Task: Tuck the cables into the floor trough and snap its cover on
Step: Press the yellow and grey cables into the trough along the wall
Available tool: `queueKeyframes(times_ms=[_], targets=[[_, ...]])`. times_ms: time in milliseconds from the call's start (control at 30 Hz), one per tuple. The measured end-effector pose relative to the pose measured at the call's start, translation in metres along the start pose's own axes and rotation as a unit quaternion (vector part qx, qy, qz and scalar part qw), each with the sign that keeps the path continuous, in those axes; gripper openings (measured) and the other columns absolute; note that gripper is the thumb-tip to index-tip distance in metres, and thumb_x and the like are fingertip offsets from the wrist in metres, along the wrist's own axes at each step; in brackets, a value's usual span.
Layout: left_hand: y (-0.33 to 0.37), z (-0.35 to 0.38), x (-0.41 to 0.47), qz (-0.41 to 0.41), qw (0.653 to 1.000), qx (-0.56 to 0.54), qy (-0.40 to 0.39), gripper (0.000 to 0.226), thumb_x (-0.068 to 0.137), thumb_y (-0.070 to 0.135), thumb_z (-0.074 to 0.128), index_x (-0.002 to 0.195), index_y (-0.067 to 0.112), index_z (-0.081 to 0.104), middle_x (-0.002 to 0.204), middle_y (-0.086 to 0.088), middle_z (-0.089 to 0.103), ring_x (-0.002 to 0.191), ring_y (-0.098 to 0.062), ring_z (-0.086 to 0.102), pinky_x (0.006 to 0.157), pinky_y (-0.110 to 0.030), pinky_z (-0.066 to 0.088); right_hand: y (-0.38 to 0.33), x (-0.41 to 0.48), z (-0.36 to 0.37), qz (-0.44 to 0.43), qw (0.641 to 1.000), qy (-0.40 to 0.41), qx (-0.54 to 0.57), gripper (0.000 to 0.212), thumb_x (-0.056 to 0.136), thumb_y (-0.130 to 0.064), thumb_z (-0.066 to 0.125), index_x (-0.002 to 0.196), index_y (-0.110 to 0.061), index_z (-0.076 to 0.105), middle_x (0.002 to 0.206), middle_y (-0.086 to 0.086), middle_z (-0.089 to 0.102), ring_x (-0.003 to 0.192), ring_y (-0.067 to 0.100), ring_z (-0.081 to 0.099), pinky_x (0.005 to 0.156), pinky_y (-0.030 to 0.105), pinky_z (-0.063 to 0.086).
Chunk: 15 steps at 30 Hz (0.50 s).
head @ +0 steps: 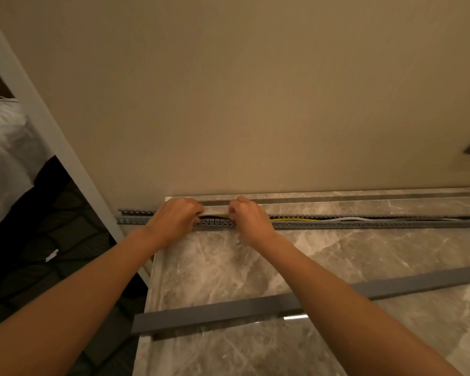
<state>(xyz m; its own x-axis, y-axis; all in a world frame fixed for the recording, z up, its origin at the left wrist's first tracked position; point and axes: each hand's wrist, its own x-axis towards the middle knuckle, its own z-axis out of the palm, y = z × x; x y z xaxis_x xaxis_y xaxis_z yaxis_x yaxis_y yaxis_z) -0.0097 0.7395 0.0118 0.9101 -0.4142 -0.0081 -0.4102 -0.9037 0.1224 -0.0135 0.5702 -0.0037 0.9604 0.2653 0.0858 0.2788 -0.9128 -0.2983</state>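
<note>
A long grey slotted trough [364, 225] runs left to right on the marble floor near the wall. Yellow, white and dark cables [304, 219] lie inside it. My left hand [174, 217] and my right hand [248, 217] sit side by side over the trough's left part, fingers curled down into the channel onto the cables. The fingertips are hidden inside the trough. A short open stretch with a yellow cable shows between the hands. The grey cover strip [228, 310] lies flat on the floor closer to me, under my right forearm.
A beige wall [255, 104] stands right behind the trough. The marble slab [228, 267] ends at a left edge; beyond it is dark patterned carpet [52, 240]. A white frame post [38, 118] and a bed with white bedding [6, 147] are at far left.
</note>
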Motion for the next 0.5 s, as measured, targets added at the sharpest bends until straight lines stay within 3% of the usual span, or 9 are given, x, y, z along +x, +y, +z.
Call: queueKeyframes(times_ms=[133,267,333,400,433,500], targets=[[-0.007,-0.003,0.014,0.013,1.000,-0.004,-0.025,0.017,0.092,0.012,0.053,0.089,0.003,0.067,0.097,-0.014,0.070,0.090,-0.030,0.062,0.077,-0.038,0.047,0.002,-0.003,0.003,0.015,0.999,0.021,0.031,0.019,0.092,0.002,0.043,0.101,0.002,0.060,0.110,0.020,0.061,0.098,0.035,0.058,0.072,0.037,0.042],[-0.007,0.005,0.013,0.045,0.999,0.007,0.008,0.019,0.091,0.009,0.054,0.085,0.000,0.069,0.092,-0.017,0.070,0.087,-0.033,0.063,0.073,-0.039,0.049,0.005,-0.010,0.006,0.024,0.997,0.048,0.057,0.020,0.091,0.004,0.045,0.101,0.002,0.062,0.106,0.020,0.062,0.095,0.036,0.059,0.075,0.039,0.046],[-0.008,0.011,0.007,0.092,0.994,0.054,0.030,0.010,0.078,0.002,0.069,0.068,0.001,0.069,0.072,-0.017,0.070,0.068,-0.033,0.066,0.057,-0.038,0.053,0.007,-0.014,0.006,0.021,0.996,0.051,0.065,0.020,0.093,-0.002,0.046,0.107,0.001,0.061,0.109,0.019,0.061,0.097,0.036,0.058,0.078,0.039,0.045],[-0.011,0.014,0.006,0.123,0.986,0.108,0.036,0.020,0.053,-0.005,0.083,0.051,0.006,0.066,0.050,-0.010,0.066,0.046,-0.028,0.062,0.040,-0.030,0.051,0.008,-0.018,0.007,0.010,0.997,0.051,0.054,0.020,0.094,-0.007,0.048,0.108,0.002,0.059,0.111,0.018,0.060,0.096,0.034,0.058,0.080,0.039,0.045],[-0.010,0.012,0.006,0.126,0.983,0.129,0.042,0.022,0.047,-0.007,0.082,0.049,0.007,0.066,0.047,-0.008,0.065,0.044,-0.027,0.062,0.039,-0.029,0.049,0.006,-0.020,0.006,-0.003,0.997,0.065,0.046,0.016,0.092,-0.006,0.052,0.102,0.003,0.061,0.107,0.018,0.061,0.090,0.034,0.060,0.076,0.040,0.048],[-0.003,0.010,0.004,0.122,0.983,0.129,0.041,0.012,0.056,-0.008,0.072,0.057,0.003,0.068,0.058,-0.013,0.070,0.056,-0.032,0.066,0.051,-0.034,0.051,0.004,-0.020,0.012,-0.025,0.996,0.082,0.012,0.005,0.076,0.000,0.071,0.077,0.004,0.067,0.083,0.016,0.064,0.066,0.031,0.062,0.058,0.036,0.055]])
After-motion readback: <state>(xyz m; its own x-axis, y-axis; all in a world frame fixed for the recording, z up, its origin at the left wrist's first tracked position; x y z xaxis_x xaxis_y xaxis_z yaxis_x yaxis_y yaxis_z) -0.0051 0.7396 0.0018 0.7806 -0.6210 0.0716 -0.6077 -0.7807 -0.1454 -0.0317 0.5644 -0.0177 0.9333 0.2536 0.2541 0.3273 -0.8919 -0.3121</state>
